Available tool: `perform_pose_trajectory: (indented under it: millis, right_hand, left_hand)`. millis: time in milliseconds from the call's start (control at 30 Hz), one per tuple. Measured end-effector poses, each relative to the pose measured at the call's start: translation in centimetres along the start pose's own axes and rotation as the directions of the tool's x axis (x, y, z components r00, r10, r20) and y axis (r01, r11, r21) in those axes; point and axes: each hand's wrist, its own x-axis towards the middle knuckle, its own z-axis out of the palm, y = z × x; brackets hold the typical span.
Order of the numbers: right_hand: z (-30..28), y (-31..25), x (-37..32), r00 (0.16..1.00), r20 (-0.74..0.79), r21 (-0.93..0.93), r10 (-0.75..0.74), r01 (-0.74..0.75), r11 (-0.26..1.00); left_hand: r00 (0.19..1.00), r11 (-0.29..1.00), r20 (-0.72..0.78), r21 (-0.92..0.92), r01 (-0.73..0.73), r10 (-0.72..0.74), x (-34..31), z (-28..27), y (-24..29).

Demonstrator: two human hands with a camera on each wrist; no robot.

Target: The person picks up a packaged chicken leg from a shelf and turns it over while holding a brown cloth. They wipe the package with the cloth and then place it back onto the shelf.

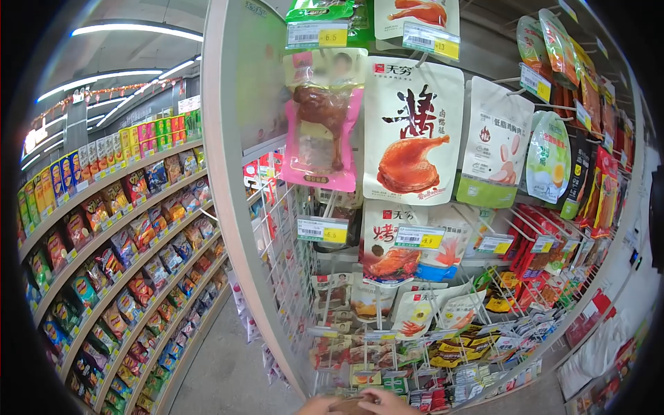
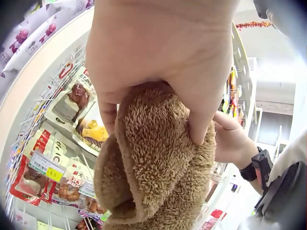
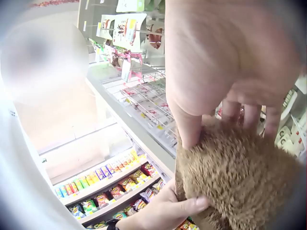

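Note:
A brown plush towel (image 2: 158, 143), folded over on itself, is between both hands low in front of the body. My left hand (image 2: 160, 52) grips it from above, thumb on one side and fingers on the other. My right hand (image 3: 230, 62) holds the towel's other part, its thumb pressed into the pile and the fingers behind. At the bottom edge of the head view only a strip of the towel (image 1: 351, 407) shows, with the left hand (image 1: 317, 405) and right hand (image 1: 389, 402) beside it.
Ahead stands a snack rack with hanging packs, among them a white duck-leg pouch (image 1: 413, 131) and a pink-edged pack (image 1: 324, 124). Price tags (image 1: 322, 230) stick out on hooks. A rack side panel (image 1: 242, 173) rises at left, and beyond the aisle floor (image 1: 221, 353) are curved chip shelves (image 1: 124, 235).

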Motion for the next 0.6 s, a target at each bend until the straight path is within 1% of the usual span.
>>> perform_pose_trajectory:
  millis: [33, 67, 100, 133, 167, 200, 233, 267, 300, 333, 367, 400, 467, 533, 567, 600]
  right_hand:
    - [-0.7, -0.3, 0.3, 0.999, -0.032, 0.095, -0.026, 0.029, 0.995]
    - [-1.6, -0.8, 0.6, 0.999, -0.027, 0.096, -0.026, 0.029, 0.995]
    - [-2.8, -1.4, 1.0, 0.980, -0.134, -0.030, -0.147, 0.144, 0.989]
    - [-4.2, -2.3, 1.4, 0.935, -0.223, -0.169, -0.276, 0.242, 0.955]
    - [-5.6, -4.1, 1.6, 0.912, -0.249, -0.243, -0.325, 0.265, 0.933]
    - [-7.0, -6.2, 1.7, 0.887, -0.271, -0.318, -0.374, 0.284, 0.905]
    - [-8.4, -7.7, 2.0, 0.850, -0.284, -0.395, -0.443, 0.317, 0.862]
    - [-9.5, -9.2, 2.5, 0.808, -0.291, -0.469, -0.513, 0.347, 0.812]
    - [-10.4, -11.1, 2.8, 0.806, -0.288, -0.474, -0.517, 0.349, 0.808]
    - [-11.0, -13.3, 2.9, 0.774, -0.305, -0.525, -0.555, 0.349, 0.776]
    - [-11.4, -15.4, 3.3, 0.739, -0.321, -0.574, -0.592, 0.346, 0.743]
    - [-11.5, -17.4, 3.8, 0.737, -0.320, -0.576, -0.596, 0.348, 0.740]
    - [-11.6, -21.0, 5.1, 0.621, -0.215, -0.743, -0.753, 0.397, 0.539]
    - [-11.5, -23.7, 6.5, 0.582, -0.189, -0.785, -0.791, 0.394, 0.478]
    - [-11.3, -24.8, 7.4, 0.584, -0.227, -0.759, -0.779, 0.395, 0.518]
    - [-11.1, -25.9, 8.2, 0.587, -0.264, -0.731, -0.766, 0.396, 0.555]
  left_hand:
    - [1.000, 1.000, -0.013, 0.017, 0.011, -0.010, -0.1, -0.4, 0.5]
    - [1.000, 1.000, -0.016, 0.016, 0.014, -0.013, -0.4, -0.6, 0.3]
    - [0.999, 0.996, -0.043, 0.085, -0.008, 0.011, -0.5, -0.8, 0.0]
    - [0.997, 0.988, -0.069, 0.151, -0.030, 0.041, -0.5, -0.9, -0.2]
    - [0.996, 0.989, -0.072, 0.146, -0.034, 0.045, -0.7, -0.9, -0.4]
    - [0.996, 0.999, -0.081, 0.023, -0.042, 0.043, -1.0, -0.8, -0.7]
    - [0.995, 0.994, -0.090, -0.099, -0.050, 0.041, -1.4, -0.8, -1.0]
    - [0.995, 0.993, -0.093, -0.101, -0.055, 0.046, -2.0, -0.9, -1.4]
    - [0.994, 0.998, -0.109, -0.052, -0.034, 0.028, -2.7, -0.9, -1.7]
    - [0.992, 1.000, -0.127, -0.001, -0.013, 0.013, -3.2, -1.2, -2.2]
    - [0.991, 1.000, -0.130, 0.001, -0.018, 0.018, -3.8, -1.4, -2.8]
    - [0.988, 0.999, -0.149, 0.035, -0.039, 0.043, -4.3, -1.7, -3.3]
    - [0.984, 0.996, -0.162, 0.070, -0.059, 0.069, -5.2, -2.5, -3.2]
    - [0.991, 1.000, -0.133, 0.008, 0.026, -0.025, -6.1, -3.9, -2.0]
    - [0.992, 1.000, -0.125, 0.009, 0.024, -0.022, -6.4, -4.2, -2.1]
    - [0.987, 1.000, -0.163, 0.001, 0.001, 0.000, -6.7, -4.4, -2.3]
